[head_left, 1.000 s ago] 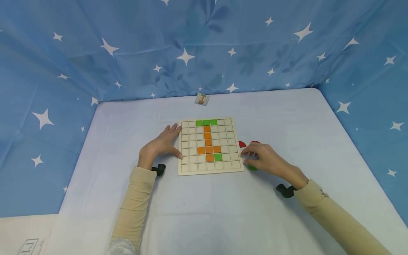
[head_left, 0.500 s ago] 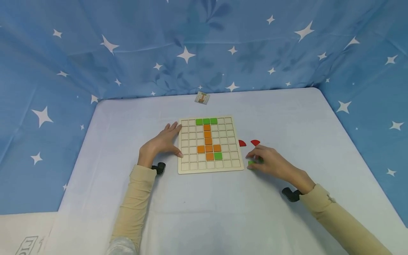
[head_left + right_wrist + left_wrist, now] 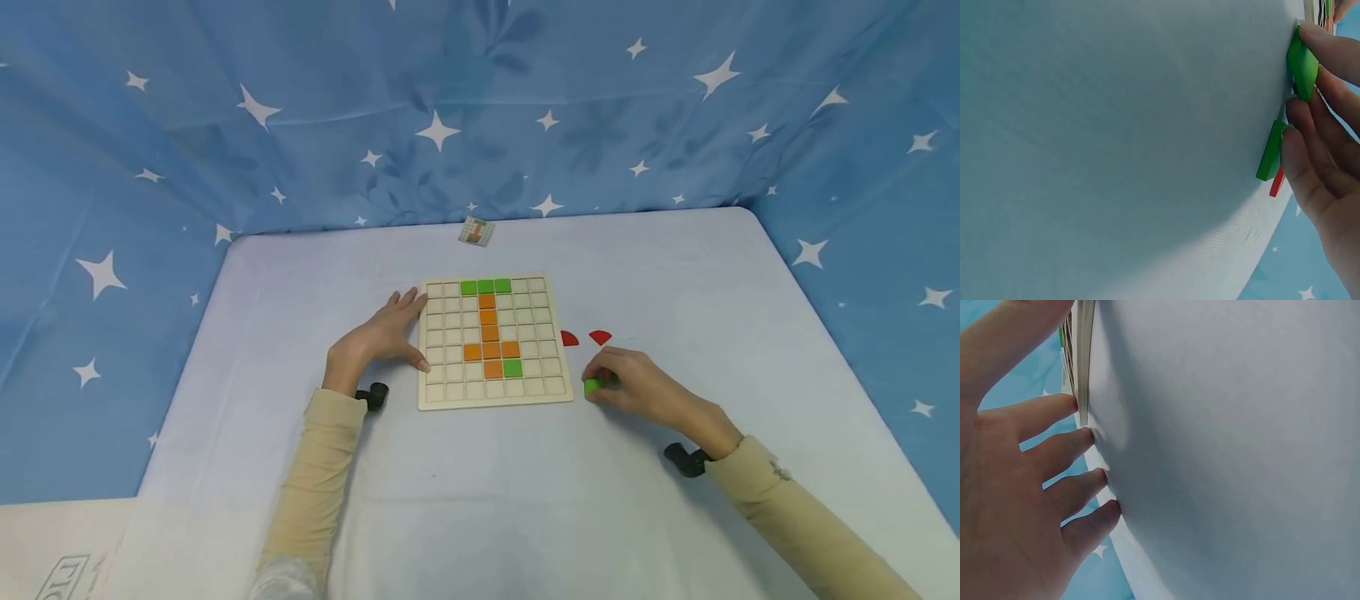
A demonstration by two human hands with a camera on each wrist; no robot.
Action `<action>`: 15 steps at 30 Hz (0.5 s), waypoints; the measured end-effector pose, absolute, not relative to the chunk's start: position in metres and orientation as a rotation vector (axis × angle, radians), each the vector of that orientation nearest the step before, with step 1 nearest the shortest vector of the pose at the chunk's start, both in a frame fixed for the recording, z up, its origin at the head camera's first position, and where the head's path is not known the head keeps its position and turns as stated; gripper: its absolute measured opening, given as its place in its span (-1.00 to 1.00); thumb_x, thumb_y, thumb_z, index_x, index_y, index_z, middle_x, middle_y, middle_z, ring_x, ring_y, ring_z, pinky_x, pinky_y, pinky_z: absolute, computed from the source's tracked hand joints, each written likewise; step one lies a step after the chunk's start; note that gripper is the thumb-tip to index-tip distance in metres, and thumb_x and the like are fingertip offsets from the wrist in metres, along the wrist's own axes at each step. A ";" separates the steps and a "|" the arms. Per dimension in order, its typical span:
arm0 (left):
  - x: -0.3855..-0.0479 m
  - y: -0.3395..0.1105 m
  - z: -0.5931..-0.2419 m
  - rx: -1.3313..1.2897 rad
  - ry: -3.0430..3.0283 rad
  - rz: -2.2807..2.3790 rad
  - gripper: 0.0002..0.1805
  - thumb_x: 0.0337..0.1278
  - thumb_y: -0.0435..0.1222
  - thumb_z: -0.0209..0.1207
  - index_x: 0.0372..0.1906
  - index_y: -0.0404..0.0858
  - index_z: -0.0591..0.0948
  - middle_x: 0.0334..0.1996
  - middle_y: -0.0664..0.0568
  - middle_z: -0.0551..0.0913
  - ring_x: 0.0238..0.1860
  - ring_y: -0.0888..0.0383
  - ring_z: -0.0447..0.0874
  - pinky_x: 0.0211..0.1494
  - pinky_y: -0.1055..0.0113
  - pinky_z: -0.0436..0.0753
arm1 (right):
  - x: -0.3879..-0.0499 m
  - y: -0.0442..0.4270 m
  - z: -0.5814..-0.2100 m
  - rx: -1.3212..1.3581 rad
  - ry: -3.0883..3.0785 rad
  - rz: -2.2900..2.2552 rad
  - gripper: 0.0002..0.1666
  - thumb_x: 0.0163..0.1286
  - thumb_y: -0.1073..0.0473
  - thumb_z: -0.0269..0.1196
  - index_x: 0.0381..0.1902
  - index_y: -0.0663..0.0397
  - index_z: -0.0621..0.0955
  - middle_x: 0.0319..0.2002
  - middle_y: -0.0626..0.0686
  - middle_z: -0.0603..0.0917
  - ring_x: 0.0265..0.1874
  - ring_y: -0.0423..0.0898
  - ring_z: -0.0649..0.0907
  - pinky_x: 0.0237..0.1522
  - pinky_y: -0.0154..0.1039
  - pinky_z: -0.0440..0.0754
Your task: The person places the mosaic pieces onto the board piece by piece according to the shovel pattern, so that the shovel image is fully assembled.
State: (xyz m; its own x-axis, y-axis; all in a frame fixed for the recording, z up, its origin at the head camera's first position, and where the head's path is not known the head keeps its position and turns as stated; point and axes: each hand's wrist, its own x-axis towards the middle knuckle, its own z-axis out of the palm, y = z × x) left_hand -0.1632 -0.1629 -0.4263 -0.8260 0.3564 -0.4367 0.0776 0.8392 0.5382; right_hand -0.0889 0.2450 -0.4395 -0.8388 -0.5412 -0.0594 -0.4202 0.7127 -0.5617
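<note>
A pale gridded board (image 3: 457,400) lies mid-table, with green and orange square tiles in several of its cells. My left hand (image 3: 382,337) spreads along its left edge, thumb and fingertips at the rim. In the left wrist view the fingers stretch out straight beside the board's edge (image 3: 1085,362). To the board's right, my right hand (image 3: 637,383) pinches a green tile (image 3: 1302,65), tilted off the tabletop. Close under the little finger in the right wrist view is a second green piece (image 3: 1270,151), mostly hidden from the head camera.
Two red quarter-round pieces (image 3: 600,337) lie just beyond my right hand, one beside the board. A small patterned card (image 3: 476,231) rests at the table's back edge. A blue star-printed curtain (image 3: 480,108) surrounds the white tabletop (image 3: 480,500).
My right hand has drawn slightly toward the near right, away from the board, and its fingers have closed on a green tile. The red pieces are uncovered. My left hand stays put.
</note>
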 end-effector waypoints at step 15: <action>-0.163 -0.164 -0.427 0.334 2.486 0.702 0.35 -0.09 -0.14 0.60 0.69 -0.22 -0.06 0.69 -0.13 -0.28 0.68 -0.17 -0.46 0.67 -0.21 -0.17 | -0.097 0.244 -0.445 -0.855 2.755 -0.953 -0.74 0.17 0.44 0.49 -0.20 0.10 0.80 -0.30 -0.10 0.79 -0.37 -0.27 0.64 -0.28 -0.35 0.69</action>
